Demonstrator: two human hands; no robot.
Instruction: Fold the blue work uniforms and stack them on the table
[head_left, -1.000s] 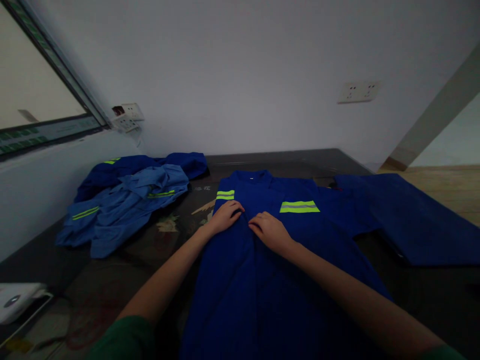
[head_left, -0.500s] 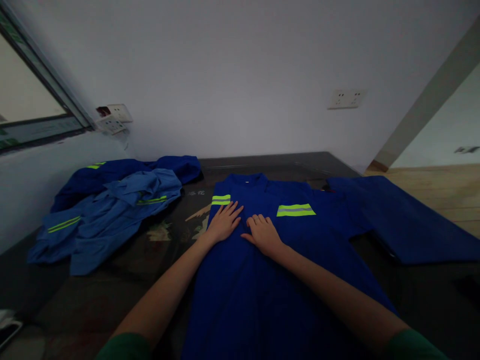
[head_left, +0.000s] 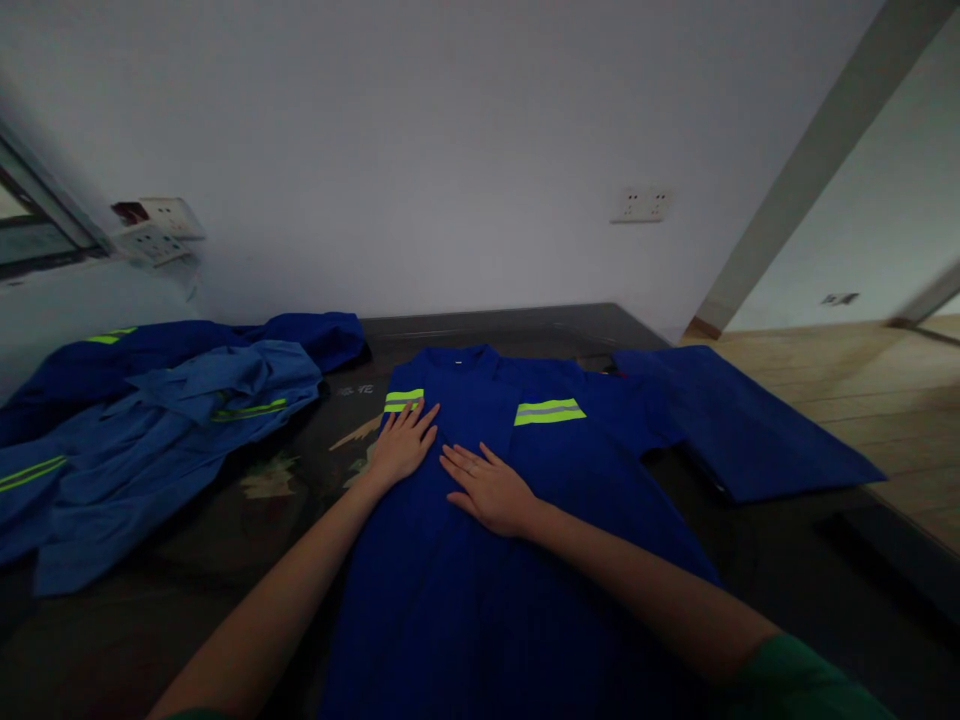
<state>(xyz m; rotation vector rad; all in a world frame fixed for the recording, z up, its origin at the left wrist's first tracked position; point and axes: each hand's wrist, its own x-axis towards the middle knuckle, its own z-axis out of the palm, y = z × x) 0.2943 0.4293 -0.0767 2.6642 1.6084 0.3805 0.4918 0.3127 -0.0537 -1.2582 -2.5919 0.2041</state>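
Note:
A dark blue work jacket [head_left: 465,580] with yellow-green reflective strips lies spread on a dark table, its collar toward the wall. My left hand [head_left: 405,442] rests flat on it with fingers spread, just by the left reflective strip [head_left: 403,397]. My right hand [head_left: 491,490] lies open on the front of the jacket, below the other strip [head_left: 550,411]. A short sleeve [head_left: 637,408] stretches out to the right. The jacket's lower end runs out of view at the bottom.
At the left lie a crumpled lighter blue garment [head_left: 202,420] and a darker blue one [head_left: 315,338] behind it. A folded flat blue cloth [head_left: 757,420] lies on the right of the dark table [head_left: 495,318]. Wall sockets [head_left: 641,205] sit above the table.
My view has turned to the right, so everything appears further left. My right hand has slid slightly down the jacket and its fingers have straightened. My left hand stays beside the strip.

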